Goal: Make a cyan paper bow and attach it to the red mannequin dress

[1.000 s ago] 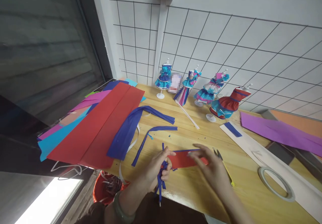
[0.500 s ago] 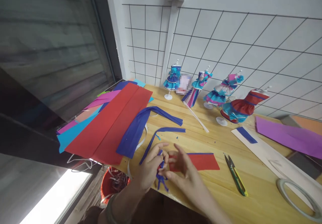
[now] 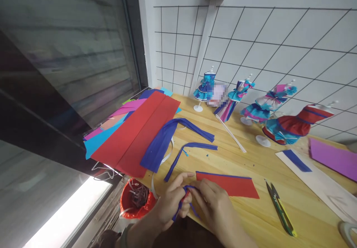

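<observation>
Close to the table's front edge, my left hand (image 3: pixel 174 199) is wrapped round a small red and blue piece of crepe paper (image 3: pixel 182 202), mostly covered by the fingers. My right hand (image 3: pixel 213 199) pinches a narrow blue strip (image 3: pixel 189 187) of the same piece between thumb and forefinger. A blue tail hangs below the fingers. Just beyond my right hand lies a flat red crepe paper rectangle (image 3: pixel 240 186) with a blue band along its far edge. Thin folded blue strips (image 3: pixel 178 157) lie beyond my left hand.
Yellow-green thread snips (image 3: pixel 281 207) lie at right, with a tape roll (image 3: pixel 348 233) at the corner. Red sheets (image 3: pixel 139 129) and a wide blue strip (image 3: pixel 160 149) cover the left. Small dress stands (image 3: pixel 205 86) line the back wall. A red-lined bin (image 3: pixel 139 199) stands below left.
My right hand has closed in from spread fingers to a pinch on the blue strip. The view has swung left, so things on the table appear farther right.
</observation>
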`<state>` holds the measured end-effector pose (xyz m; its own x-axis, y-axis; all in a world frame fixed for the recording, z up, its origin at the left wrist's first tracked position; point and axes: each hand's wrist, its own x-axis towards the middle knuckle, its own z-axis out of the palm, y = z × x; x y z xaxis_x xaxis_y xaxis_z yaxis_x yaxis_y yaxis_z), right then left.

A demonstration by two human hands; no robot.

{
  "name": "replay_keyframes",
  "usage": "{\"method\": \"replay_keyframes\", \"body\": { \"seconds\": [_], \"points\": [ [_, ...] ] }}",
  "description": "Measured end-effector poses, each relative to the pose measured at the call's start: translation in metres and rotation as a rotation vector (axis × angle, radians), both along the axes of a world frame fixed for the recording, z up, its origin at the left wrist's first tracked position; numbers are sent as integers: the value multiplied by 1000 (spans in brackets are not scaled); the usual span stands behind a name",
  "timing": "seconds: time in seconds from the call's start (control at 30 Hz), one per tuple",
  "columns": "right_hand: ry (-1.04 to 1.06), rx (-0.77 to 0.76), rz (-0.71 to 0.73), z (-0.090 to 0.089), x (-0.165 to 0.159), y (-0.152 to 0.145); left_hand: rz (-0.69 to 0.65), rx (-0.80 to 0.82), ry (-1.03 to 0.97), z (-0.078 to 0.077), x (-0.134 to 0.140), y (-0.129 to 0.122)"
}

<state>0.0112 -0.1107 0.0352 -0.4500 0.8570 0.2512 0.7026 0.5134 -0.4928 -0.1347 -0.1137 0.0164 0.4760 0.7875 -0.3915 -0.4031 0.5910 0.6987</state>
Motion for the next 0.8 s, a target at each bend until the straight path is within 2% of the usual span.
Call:
{"method": "replay_keyframes", "body": {
  "seconds": [0.1,0.23,0.33,0.43,0.57,0.6,0.7,0.8],
  "points": [
    [-3,61,13,-3,-7,-4,150,-101,-82,4,-4,5],
    [-72,191,168,-3,-28,-9,448,28,123,10,-6,10],
    [-85,234,182,0,-47,-10,460,7,80,9,-3,9],
    [-49,184,106,5,-56,-6,513,-27,4,5,-7,9],
    [129,-38,200,9,-43,18,705,26,20,3,-32,16],
    [132,-41,167,7,-38,29,737,41,10,2,-40,18],
    [-100,-50,-62,-8,-25,64,773,43,90,0,-59,19],
    [-186,-53,-148,-26,-26,93,787,49,118,-1,-67,16]
  ]
}}
